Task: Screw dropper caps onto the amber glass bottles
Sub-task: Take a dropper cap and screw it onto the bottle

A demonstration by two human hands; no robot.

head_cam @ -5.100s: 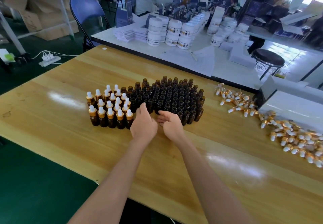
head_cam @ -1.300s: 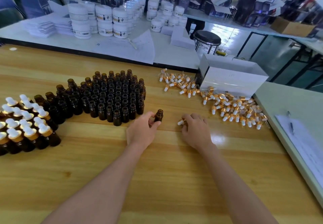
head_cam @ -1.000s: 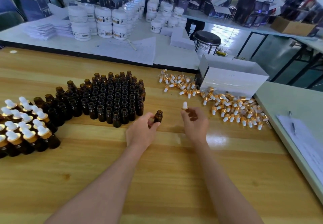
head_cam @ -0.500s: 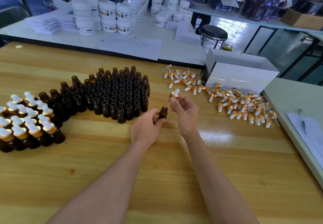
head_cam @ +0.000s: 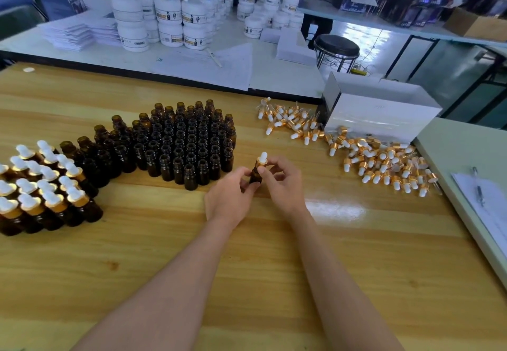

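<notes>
**1 cap on, twist to come**

1 amber bottle (head_cam: 255,177), dropper cap (head_cam: 262,159) on its neck, is at the middle of the table (head_cam: 164,241). The left hand (head_cam: 230,200) grips the bottle; the right hand (head_cam: 282,183) pinches the cap. Likely step: threading; next, turn it snug. Just left stand uncapped bottles (head_cam: 181,142), with loose caps (head_cam: 370,158) to the right.

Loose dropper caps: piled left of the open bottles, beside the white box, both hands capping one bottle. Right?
Wrong side. The head view shows the loose dropper caps piled right of the open bottles, beside the white box; the left hand holds one bottle, the right hand its cap.
</notes>
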